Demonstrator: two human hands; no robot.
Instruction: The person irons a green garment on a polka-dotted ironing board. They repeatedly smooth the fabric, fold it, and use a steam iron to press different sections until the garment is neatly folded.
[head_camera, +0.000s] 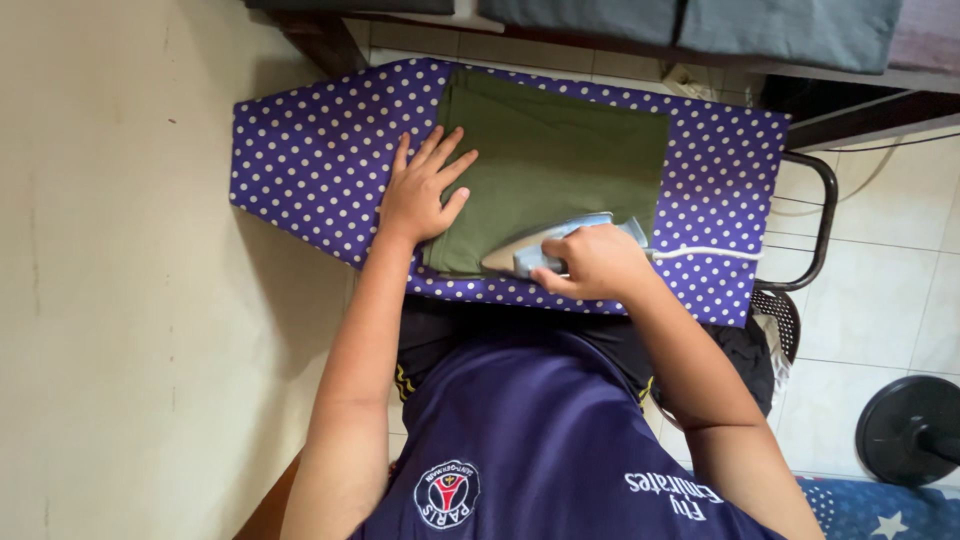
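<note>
Right hand (598, 262) grips the iron (545, 250) at the green cloth's (560, 160) near edge; left hand (425, 190) lies open, flat on the cloth's left edge, on the ironing board (310, 150).

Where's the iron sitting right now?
In the head view, the iron rests on the near edge of the green cloth, gripped by the right hand, just right of the left hand.
</note>
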